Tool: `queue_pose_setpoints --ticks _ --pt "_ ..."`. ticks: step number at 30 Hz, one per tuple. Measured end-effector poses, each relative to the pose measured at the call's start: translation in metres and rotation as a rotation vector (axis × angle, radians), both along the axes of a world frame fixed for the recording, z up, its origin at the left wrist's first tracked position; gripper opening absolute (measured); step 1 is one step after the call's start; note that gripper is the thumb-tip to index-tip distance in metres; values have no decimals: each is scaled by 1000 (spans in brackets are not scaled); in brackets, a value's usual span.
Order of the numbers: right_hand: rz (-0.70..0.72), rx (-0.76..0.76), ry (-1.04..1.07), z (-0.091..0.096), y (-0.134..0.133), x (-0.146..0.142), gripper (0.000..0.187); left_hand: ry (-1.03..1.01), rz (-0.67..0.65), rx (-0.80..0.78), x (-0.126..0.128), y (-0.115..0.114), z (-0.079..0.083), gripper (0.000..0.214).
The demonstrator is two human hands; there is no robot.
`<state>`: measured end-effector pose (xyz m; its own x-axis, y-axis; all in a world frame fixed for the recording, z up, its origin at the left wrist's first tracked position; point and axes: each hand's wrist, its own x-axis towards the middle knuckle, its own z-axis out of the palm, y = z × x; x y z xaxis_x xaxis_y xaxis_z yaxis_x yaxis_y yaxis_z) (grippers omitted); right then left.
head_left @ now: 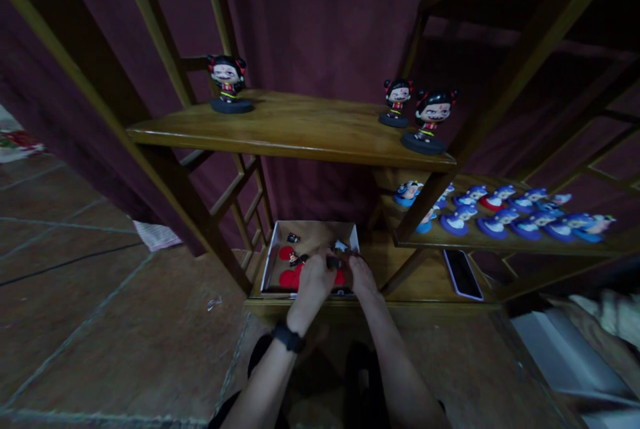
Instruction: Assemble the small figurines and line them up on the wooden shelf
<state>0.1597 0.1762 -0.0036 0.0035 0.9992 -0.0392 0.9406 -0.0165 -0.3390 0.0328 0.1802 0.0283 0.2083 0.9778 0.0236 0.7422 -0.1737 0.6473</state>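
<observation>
My left hand, with a dark band on its wrist, reaches into a shallow cardboard box on the lowest shelf. Close beside it is my right hand, over the box's right side. Both sets of fingers are curled inward around something small and dark, too dim to name. Round red discs lie in the box, partly under my left hand. A small black-haired figurine is just left of that hand, and another small dark piece lies further back. A pale piece sits beyond my fingers.
On the upper wooden shelf stand a figurine at left and two figurines at right. Several blue-based figurines crowd the right shelf. Below them lies a phone. Another person's hand is at lower right near a grey box.
</observation>
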Motion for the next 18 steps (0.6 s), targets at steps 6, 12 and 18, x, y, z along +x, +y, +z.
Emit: queue_pose_setpoints --ticks 6,12,18 --pt "20 -5 130 -8 6 -9 37 -477 284 -84 -30 4 -14 16" --pt "81 8 141 -13 19 -23 38 -913 491 -249 -70 37 -3 21" --pt "75 -33 -5 -19 21 -36 44 -1007 501 -256 -71 34 -1 24"
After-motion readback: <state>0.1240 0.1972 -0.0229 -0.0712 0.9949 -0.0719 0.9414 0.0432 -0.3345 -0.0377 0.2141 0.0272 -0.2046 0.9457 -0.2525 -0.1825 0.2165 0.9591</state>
